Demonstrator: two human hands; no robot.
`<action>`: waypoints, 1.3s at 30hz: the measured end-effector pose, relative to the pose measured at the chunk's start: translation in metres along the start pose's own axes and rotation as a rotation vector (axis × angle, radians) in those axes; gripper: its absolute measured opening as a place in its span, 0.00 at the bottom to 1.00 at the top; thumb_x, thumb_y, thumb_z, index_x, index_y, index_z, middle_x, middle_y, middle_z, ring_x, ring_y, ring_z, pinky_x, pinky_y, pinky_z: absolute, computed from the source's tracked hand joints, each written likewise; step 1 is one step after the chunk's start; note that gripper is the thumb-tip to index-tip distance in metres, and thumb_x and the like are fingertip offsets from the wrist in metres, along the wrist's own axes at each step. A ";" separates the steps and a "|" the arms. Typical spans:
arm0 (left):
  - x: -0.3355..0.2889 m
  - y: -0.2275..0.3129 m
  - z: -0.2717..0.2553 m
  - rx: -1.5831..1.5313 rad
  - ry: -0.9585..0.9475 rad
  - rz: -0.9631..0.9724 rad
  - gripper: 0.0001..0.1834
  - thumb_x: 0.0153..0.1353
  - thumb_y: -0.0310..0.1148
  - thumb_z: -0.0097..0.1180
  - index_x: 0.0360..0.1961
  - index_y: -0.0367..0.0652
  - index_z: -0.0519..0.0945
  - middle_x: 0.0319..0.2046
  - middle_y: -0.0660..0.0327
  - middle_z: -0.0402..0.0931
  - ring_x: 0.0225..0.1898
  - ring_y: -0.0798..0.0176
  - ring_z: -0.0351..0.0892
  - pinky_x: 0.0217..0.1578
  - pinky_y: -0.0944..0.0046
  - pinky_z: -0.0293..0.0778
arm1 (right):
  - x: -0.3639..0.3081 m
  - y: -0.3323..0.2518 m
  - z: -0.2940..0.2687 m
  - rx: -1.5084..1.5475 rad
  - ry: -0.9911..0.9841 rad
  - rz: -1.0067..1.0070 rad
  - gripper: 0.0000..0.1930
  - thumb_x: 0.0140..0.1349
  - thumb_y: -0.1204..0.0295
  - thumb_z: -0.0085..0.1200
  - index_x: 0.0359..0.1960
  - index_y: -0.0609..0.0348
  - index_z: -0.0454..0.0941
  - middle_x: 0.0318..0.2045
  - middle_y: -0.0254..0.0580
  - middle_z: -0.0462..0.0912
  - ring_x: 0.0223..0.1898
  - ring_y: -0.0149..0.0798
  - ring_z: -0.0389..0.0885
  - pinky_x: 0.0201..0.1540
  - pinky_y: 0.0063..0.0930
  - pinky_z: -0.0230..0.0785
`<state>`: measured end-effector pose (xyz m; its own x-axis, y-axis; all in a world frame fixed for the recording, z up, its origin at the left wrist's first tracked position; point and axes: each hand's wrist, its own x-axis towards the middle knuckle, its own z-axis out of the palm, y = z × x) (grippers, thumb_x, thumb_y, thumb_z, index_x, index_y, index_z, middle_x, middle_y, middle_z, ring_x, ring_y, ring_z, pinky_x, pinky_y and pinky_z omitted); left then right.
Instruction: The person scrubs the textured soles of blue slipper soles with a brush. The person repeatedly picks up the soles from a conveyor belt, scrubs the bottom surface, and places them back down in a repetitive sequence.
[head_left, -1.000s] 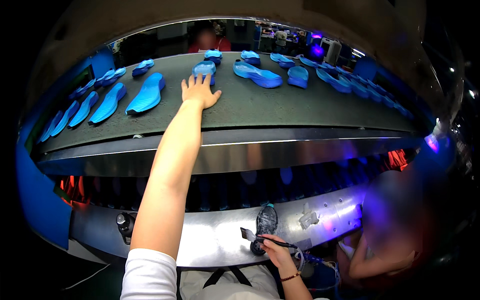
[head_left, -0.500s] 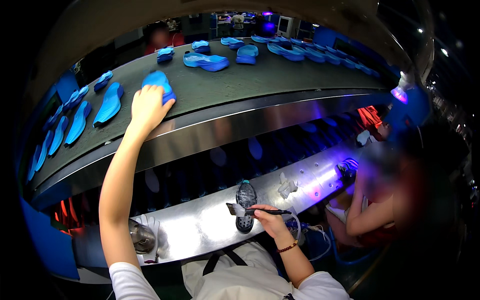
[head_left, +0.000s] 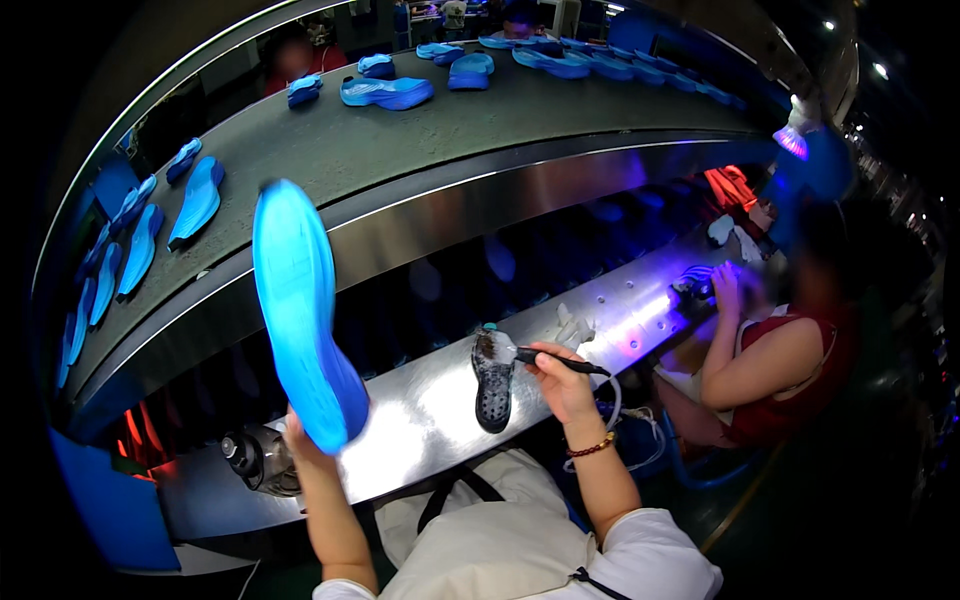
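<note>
My left hand [head_left: 307, 441] grips a long blue shoe sole [head_left: 295, 310] near its lower end. The sole stands upright over the metal ledge and hides most of the fingers. In my right hand [head_left: 562, 385] is a brush [head_left: 578, 366] with a black handle and a pale tube at its rear. Its bristles lie on the far end of a black shoe-shaped piece [head_left: 493, 398], which has a dotted surface facing up and rests on the ledge [head_left: 420, 425].
Blue soles [head_left: 387, 93] lie along the dark conveyor belt [head_left: 420, 135] above the ledge. A bottle with a dark cap [head_left: 258, 458] is at the ledge's left. White scraps [head_left: 572, 328] lie beyond the brush. A co-worker [head_left: 765, 370] sits at right, below a glowing lamp [head_left: 793, 135].
My left hand has lifted the blue sole off the belt and brought it nearer, tipped upright. My right hand has moved the brush to the black piece's far end. The head view has shifted slightly.
</note>
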<state>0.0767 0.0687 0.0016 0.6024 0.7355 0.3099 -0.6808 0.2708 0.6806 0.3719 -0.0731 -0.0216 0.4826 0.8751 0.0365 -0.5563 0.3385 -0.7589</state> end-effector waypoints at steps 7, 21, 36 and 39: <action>-0.056 -0.077 -0.004 -0.029 0.231 -0.675 0.41 0.50 0.50 0.52 0.58 0.35 0.55 0.48 0.43 0.67 0.47 0.44 0.70 0.49 0.47 0.66 | -0.011 0.012 0.031 -0.264 -0.345 0.142 0.12 0.51 0.79 0.51 0.38 0.72 0.74 0.38 0.52 0.78 0.39 0.38 0.77 0.46 0.28 0.67; -0.064 -0.094 0.015 -0.518 0.288 -0.387 0.52 0.48 0.74 0.12 0.56 0.41 0.61 0.47 0.47 0.68 0.49 0.48 0.68 0.51 0.49 0.62 | 0.026 0.084 0.092 -0.522 -0.387 0.063 0.09 0.51 0.79 0.54 0.35 0.67 0.77 0.33 0.42 0.80 0.33 0.30 0.78 0.38 0.20 0.70; -0.065 -0.065 0.012 -0.443 0.367 -0.379 0.51 0.48 0.73 0.12 0.54 0.41 0.63 0.43 0.48 0.70 0.44 0.51 0.71 0.47 0.50 0.67 | -0.020 0.029 0.102 -0.774 -0.857 0.058 0.08 0.46 0.79 0.55 0.31 0.63 0.79 0.31 0.42 0.80 0.31 0.32 0.77 0.33 0.22 0.68; -0.059 -0.073 0.021 -0.482 0.179 -0.380 0.49 0.49 0.73 0.13 0.57 0.43 0.60 0.46 0.49 0.68 0.46 0.51 0.70 0.48 0.50 0.66 | 0.007 0.035 0.119 -0.817 -0.601 -0.130 0.08 0.48 0.80 0.56 0.33 0.66 0.78 0.28 0.42 0.79 0.29 0.29 0.77 0.32 0.19 0.70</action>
<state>0.0992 -0.0076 -0.0522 0.7881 0.6144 -0.0380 -0.5696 0.7512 0.3337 0.2753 -0.0144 0.0299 -0.0375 0.9533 0.2997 0.2159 0.3006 -0.9290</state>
